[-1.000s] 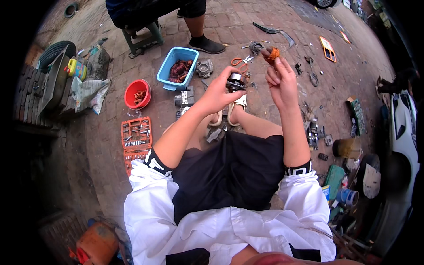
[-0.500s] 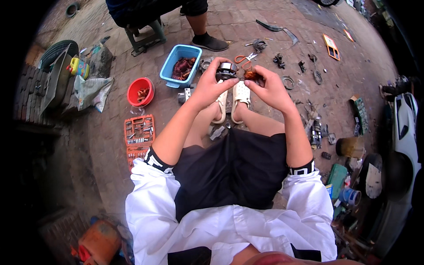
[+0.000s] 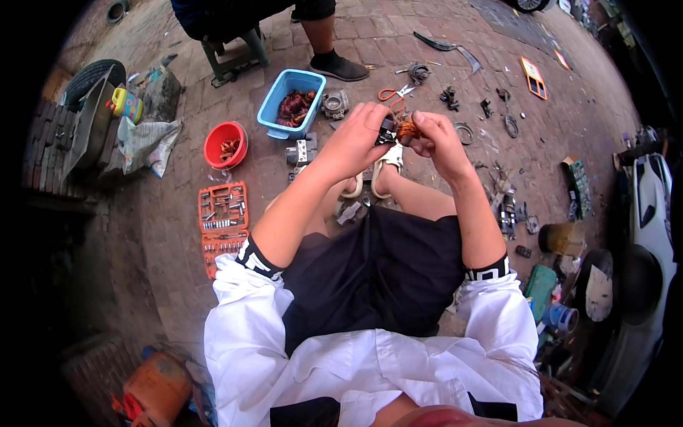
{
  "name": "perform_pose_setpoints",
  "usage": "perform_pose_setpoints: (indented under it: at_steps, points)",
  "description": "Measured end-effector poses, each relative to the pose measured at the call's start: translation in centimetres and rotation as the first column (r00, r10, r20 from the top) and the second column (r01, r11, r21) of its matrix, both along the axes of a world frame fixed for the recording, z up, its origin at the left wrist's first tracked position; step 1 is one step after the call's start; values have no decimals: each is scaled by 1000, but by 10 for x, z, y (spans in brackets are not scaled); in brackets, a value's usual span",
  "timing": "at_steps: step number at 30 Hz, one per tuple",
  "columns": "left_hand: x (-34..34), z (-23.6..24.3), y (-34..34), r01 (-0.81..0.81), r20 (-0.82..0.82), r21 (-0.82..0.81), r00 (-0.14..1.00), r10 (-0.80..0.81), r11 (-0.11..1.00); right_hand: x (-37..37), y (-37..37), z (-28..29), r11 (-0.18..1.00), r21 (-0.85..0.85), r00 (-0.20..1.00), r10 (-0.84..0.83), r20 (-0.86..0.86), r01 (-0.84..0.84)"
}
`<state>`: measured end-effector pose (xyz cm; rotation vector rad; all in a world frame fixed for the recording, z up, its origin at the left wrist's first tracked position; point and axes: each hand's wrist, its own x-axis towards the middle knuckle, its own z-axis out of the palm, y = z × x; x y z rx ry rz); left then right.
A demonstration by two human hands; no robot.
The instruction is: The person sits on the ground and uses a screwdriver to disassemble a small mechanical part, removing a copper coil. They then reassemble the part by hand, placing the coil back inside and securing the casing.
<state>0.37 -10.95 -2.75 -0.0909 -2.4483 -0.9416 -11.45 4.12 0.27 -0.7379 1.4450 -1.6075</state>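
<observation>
Both hands meet out in front of me, above my light clogs (image 3: 388, 158). My left hand (image 3: 348, 144) is closed round a dark, partly shiny metal motor part (image 3: 386, 133), most of which its fingers cover. From the right, my right hand (image 3: 445, 144) pinches a bundle of orange copper wire (image 3: 407, 130) that sits up against this part. Whether the wire is still fixed to the part I cannot tell. Just beyond the hands, scissors (image 3: 395, 93) with orange handles lie on the bricks.
A blue basin (image 3: 267, 117) and a red bowl (image 3: 241, 151) hold copper-coloured scrap. An orange socket set (image 3: 201, 213) lies open at left. Metal parts (image 3: 508, 213) are scattered at right, with a sickle (image 3: 455, 47) farther off. Someone sits on a stool (image 3: 250, 53) ahead.
My left hand has turned over the motor part and moved right, so less of it shows. My right hand has shifted slightly, and more of the copper wire is visible.
</observation>
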Motion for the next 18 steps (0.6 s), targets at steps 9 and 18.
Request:
perform_pose_setpoints:
  at_steps: [9, 18]
  points:
    - [0, -5, 4, -37, 116, 190, 993, 15, 981, 4, -4, -1, 995, 95, 997, 22, -75, -14]
    - [1, -2, 8, 30, 204, 49, 978, -39, 998, -1, -6, -8, 993, 100, 997, -71, 28, 68]
